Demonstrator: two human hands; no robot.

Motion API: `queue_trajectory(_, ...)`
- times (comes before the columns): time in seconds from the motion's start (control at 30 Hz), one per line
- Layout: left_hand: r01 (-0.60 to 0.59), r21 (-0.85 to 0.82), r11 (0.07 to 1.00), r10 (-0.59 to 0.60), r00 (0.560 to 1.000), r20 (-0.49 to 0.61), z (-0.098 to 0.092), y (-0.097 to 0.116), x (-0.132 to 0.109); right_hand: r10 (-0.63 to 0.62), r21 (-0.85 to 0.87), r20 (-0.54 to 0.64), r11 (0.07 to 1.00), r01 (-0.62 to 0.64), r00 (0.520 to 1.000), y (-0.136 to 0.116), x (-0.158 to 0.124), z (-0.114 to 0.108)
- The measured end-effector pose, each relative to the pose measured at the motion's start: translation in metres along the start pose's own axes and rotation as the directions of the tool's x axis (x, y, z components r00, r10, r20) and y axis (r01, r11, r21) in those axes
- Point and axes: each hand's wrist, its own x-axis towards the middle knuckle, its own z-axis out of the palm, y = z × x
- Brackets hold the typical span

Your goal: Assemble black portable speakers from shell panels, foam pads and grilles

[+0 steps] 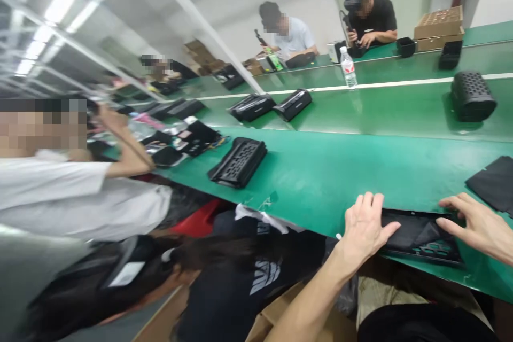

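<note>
A black panel (436,257) with a honeycomb of holes lies at the table's near edge, at the lower right. Dark, thin cloth (409,231) covers much of it, and a folded corner leaves some holes showing at the right. My left hand (364,224) lies flat over the panel's left end, fingers stretched away from me and thumb across the cloth. At the other end is my right hand (471,222), its thumb and fingers spread apart, the thumb tip at the folded cloth. Whether that thumb touches the cloth is hard to tell.
Black sheets (492,184) lie on the green table (320,171) at the right. Black perforated housings (240,163) stand left of my hands and farther back (473,96). A water bottle (348,68) stands beyond. One person (72,187) sits close at left; several work across the table.
</note>
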Motion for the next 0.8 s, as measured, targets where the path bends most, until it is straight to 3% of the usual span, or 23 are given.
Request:
queue_trajectory(0.13, -0.078, -0.322, 0.943, 0.070, 0.997, -0.035, 0.018, -0.017, 0.013, -0.121, -0.027, 0.032, 0.992, 0.121, 0.992, 0.022, 0.017, 0.014)
queue_trajectory(0.2, -0.086, -0.418, 0.904, 0.075, 0.996, -0.042, 0.023, -0.024, 0.018, -0.120, 0.034, 0.028, 0.992, 0.119, 0.992, 0.021, 0.021, 0.012)
queue_trajectory(0.33, -0.093, -0.597, 0.797, 0.094, 0.995, -0.029, 0.023, -0.030, 0.017, -0.046, 0.348, 0.080, 0.937, 0.016, 0.996, -0.005, 0.021, -0.008)
queue_trajectory(0.43, -0.005, -0.787, 0.617, 0.021, 1.000, 0.010, 0.020, -0.032, 0.014, 0.020, 0.588, 0.150, 0.802, -0.105, 0.988, -0.028, 0.020, -0.019)
queue_trajectory(0.53, 0.061, -0.885, 0.461, -0.080, 0.996, 0.027, 0.020, -0.030, 0.011, 0.100, 0.647, 0.189, 0.736, -0.201, 0.977, -0.037, 0.017, -0.019)
queue_trajectory(0.8, -0.038, -0.872, 0.488, -0.172, 0.975, -0.139, 0.027, -0.024, -0.002, 0.088, 0.736, 0.274, 0.622, -0.268, 0.958, -0.033, -0.004, -0.024)
